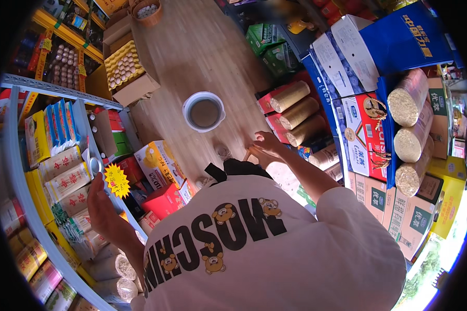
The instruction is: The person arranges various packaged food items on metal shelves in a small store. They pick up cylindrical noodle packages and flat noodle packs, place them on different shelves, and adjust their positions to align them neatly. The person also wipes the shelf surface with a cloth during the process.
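My left hand is raised beside the metal shelf at the left, its fingers extended near a small round light-blue object and a yellow starburst price tag. Nothing shows in its grasp. Noodle-like packets lie on the shelf beside it. My right hand is bent at the front right of my body, over the floor near long wrapped rolls. Its fingers are partly curled, and whether they hold anything is unclear. A white bucket with murky liquid stands on the floor ahead.
Stacked cartons and the blue shelf frame border the left side. Farther ahead stands an open cardboard box with an egg tray, beyond it a basket. Boxes and bagged dried noodles rise at the right.
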Demonstrator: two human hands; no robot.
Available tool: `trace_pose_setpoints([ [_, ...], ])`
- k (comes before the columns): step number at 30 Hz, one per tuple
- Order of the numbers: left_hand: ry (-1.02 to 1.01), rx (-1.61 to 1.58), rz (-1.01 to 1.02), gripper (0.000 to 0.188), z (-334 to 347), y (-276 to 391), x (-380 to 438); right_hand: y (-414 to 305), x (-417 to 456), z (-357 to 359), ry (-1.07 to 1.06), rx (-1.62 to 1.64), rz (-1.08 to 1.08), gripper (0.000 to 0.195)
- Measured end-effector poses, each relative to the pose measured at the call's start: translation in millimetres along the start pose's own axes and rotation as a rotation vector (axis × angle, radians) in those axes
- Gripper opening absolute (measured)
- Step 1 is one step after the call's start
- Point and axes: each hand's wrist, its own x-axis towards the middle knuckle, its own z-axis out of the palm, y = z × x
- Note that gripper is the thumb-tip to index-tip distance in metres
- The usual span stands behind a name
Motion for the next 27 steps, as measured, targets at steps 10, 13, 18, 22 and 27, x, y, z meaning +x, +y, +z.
trace_pose_setpoints([
  [10, -0.269, -0.315, -0.132, 0.026, 17.2, -25.1, -1.6, 4.2, -46.7, -1.1, 0.138, 0.134, 0.067, 0.043],
  [13, -0.379, -0.350, -0.138, 0.026, 27.0, -22.2, 2.3, 19.4, -83.0, 11.2, 0.121, 0.047, 0.139, 0.044],
  [18, -0.493, -0.347, -0.125, 0.026, 44.1, -13.7, 1.5, 55.9, -119.5, 34.8, 0.089, 0.047, 0.342, 0.044],
  [22, -0.559, -0.302, -0.085, 0.028, 56.4, 1.3, -1.1, 80.4, -127.0, 35.3, 0.185, 0.073, 0.370, 0.045],
  [27, -0.657, -0.285, -0.110, 0.029, 58.3, 4.2, -11.4, 97.2, -135.2, 33.2, 0.423, 0.187, 0.439, 0.046],
])
